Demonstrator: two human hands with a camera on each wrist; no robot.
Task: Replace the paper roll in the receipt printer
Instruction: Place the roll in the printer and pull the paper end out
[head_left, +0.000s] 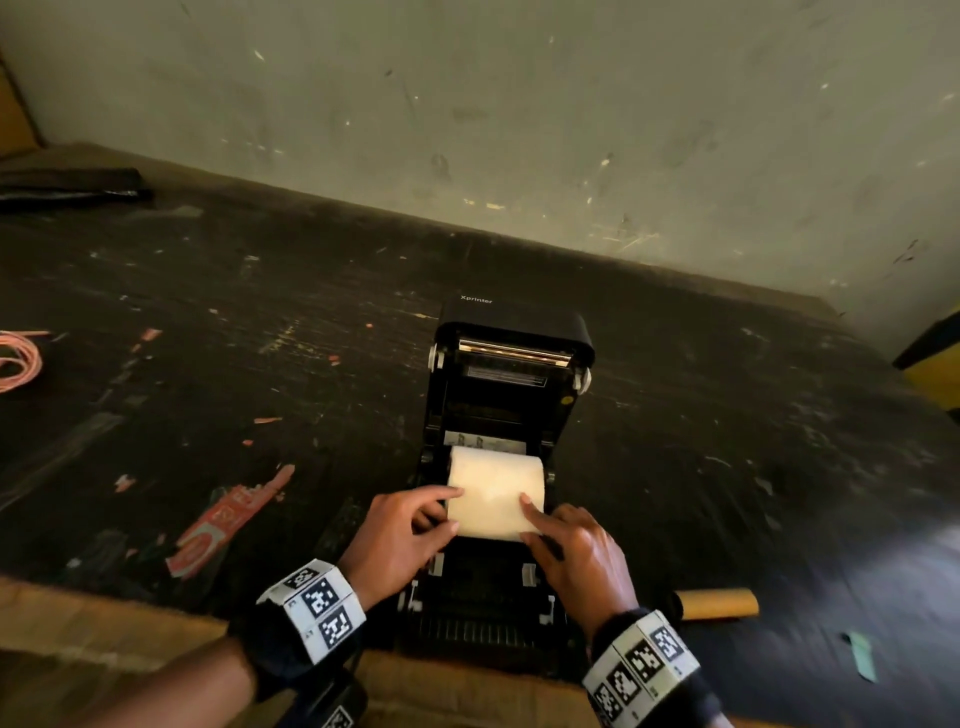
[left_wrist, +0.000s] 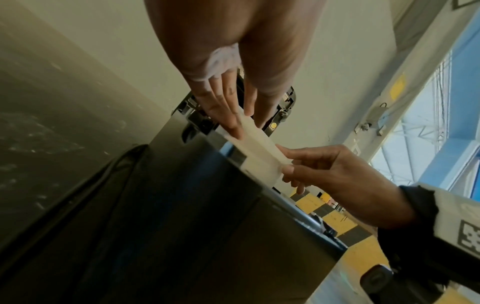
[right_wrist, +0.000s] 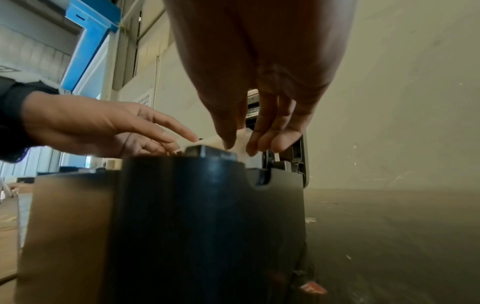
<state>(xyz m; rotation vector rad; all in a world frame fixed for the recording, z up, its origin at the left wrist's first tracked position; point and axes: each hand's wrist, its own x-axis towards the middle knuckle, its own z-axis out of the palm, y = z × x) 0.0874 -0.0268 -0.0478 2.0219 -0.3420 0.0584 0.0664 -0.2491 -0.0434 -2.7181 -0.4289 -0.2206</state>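
Note:
A black receipt printer (head_left: 519, 384) stands on the dark table with its lid tipped back. A white paper roll (head_left: 496, 465) lies in its open bay, and a paper strip (head_left: 491, 512) is drawn off it toward me. My left hand (head_left: 451, 509) pinches the strip's left edge between thumb and forefinger. My right hand (head_left: 535, 522) pinches the right edge, forefinger on top. In the left wrist view the paper strip (left_wrist: 259, 148) spans between both hands above the printer (left_wrist: 182, 205). The right wrist view shows my right hand (right_wrist: 237, 147) nipping the paper above the printer (right_wrist: 207, 216).
A brown cardboard core (head_left: 719, 603) lies on the table right of the printer. A torn red wrapper (head_left: 228, 519) and a pink cord (head_left: 21, 358) lie to the left. A wall rises close behind. A yellow-and-black object (head_left: 935, 364) sits at the right edge.

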